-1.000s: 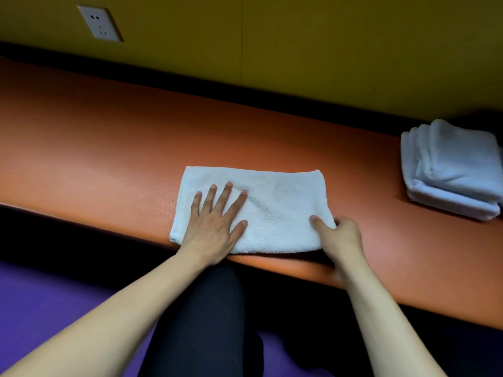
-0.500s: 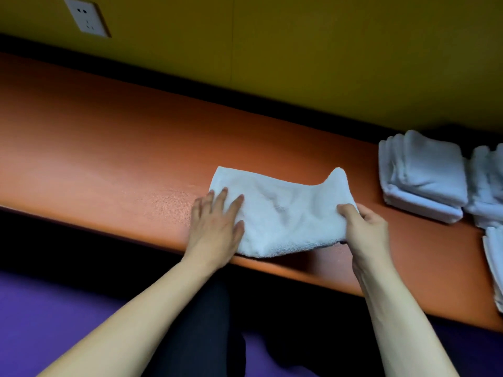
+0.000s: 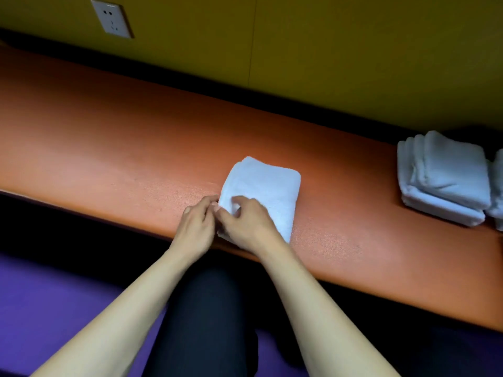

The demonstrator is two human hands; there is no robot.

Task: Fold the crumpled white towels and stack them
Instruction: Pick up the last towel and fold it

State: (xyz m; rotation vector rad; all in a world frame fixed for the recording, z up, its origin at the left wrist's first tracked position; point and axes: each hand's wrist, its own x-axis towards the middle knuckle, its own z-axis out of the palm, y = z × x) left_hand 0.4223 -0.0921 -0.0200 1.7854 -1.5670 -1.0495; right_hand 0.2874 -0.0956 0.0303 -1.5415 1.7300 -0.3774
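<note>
Together, both hands meet at the near left corner of the towel (image 3: 262, 191): the right hand (image 3: 249, 227) curls its fingers over the top layer and appears to pinch the edge, while the left hand (image 3: 194, 227) presses against the same corner with bent fingers, seemingly nipping the lower layers, though how far its fingertips close is hard to tell. The towel lies folded into a compact, thick rectangle near the front edge of the orange bench (image 3: 109, 148), its far corners rounded and plump. It is soft terry cloth with a fine looped nap, so I judge it light, limp and not at all slippery; it will sag if lifted by one corner and the layers may slide open. Taking it flat, one hand under and one on top, or by both short sides at once, should keep the fold. The bench top looks like pebbled leatherette, smooth enough for the cloth to drag. Well apart to the right sits a stack of folded towels (image 3: 446, 180), with more white cloth just beside it at the frame edge.
</note>
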